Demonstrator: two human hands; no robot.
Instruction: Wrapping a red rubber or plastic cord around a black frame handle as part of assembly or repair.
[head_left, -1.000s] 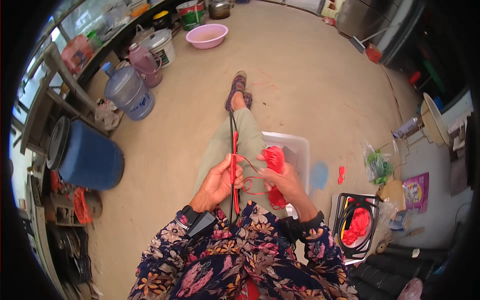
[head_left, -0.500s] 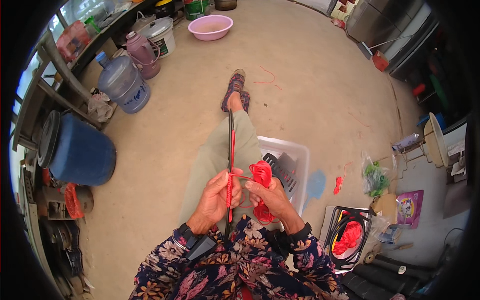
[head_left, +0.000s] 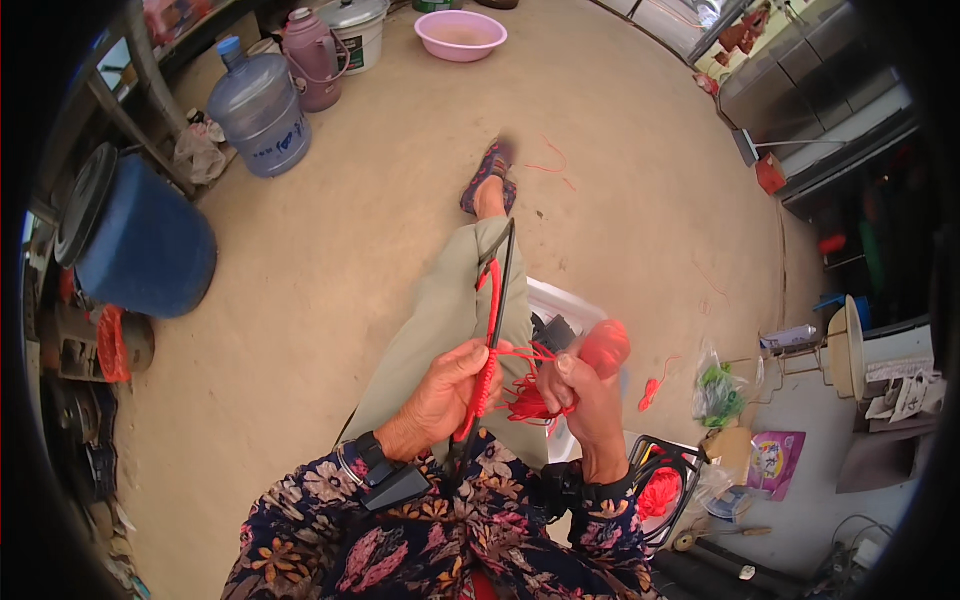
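Observation:
My left hand (head_left: pixel 450 388) is closed round a thin black frame (head_left: pixel 509 262) that stands tilted over my lap. Red cord is wound in tight turns along part of the frame, forming a red wrapping (head_left: pixel 484 385) at my fingers. My right hand (head_left: pixel 583 392) grips a bundle of red cord (head_left: pixel 604 349), blurred at its upper end, with loose loops hanging on its left side. A strand of the cord runs taut between the wrapping and my right fingers. Part of the frame's lower end is hidden by my left hand and sleeve.
Beside my right knee sits a white plastic bin (head_left: pixel 565 298) with dark pieces inside. Another black frame (head_left: pixel 672 470) with red cord lies at the right. A blue barrel (head_left: pixel 150 240), water bottle (head_left: pixel 262 118) and pink basin (head_left: pixel 461 40) stand left and far. Cord scraps (head_left: pixel 649 394) lie on the floor.
My right hand has moved right, away from the frame, with the cord bundle, drawing the strand out. The black frame has turned, so its two sides now show. The whole view has shifted slightly.

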